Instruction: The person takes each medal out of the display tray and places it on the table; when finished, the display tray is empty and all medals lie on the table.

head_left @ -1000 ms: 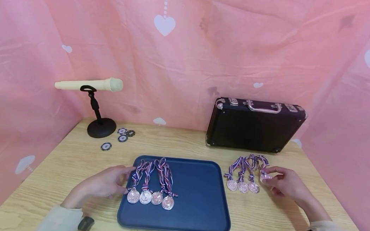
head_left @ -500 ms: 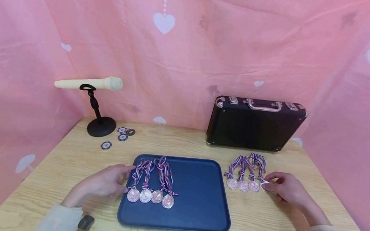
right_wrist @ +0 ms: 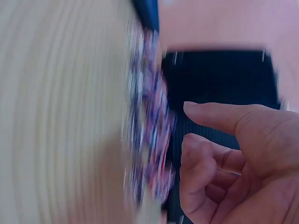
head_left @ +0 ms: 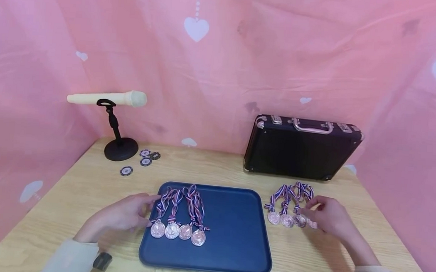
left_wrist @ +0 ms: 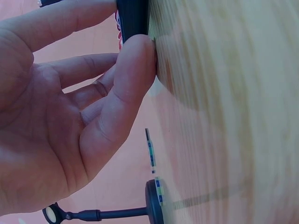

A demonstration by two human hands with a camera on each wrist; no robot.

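Loose medals [head_left: 287,219] lie in a row on the table [head_left: 223,169], lower right of centre in the head view, between the tray [head_left: 234,237] and my right hand [head_left: 327,217]. Each one runs disc-near, ribbon-far: discs toward the bottom of the frame, striped ribbons fanning up toward the case [head_left: 303,149]. The rightmost disc sits at my right fingertips, touching or nearly so; I can't tell if I pinch it. Right fingers are loosely curled, thumb and forefinger apart in the right wrist view, which is motion-blurred. So right hand is the near one; the row extends leftward from it across the frame.

Four more medals [head_left: 178,230] lie on the left part of the tray, same orientation, discs low, ribbons up. My left hand [head_left: 125,215] rests at the tray's left edge, fingers relaxed and mostly straight, thumb tip against the tray rim in the left wrist view, holding nothing. It is well apart from the loose row, the whole tray between.

Upper left of the table: mic [head_left: 108,99] on a stand, chips [head_left: 144,158] beside its base. Pink heart cloth [head_left: 222,61] all round behind.
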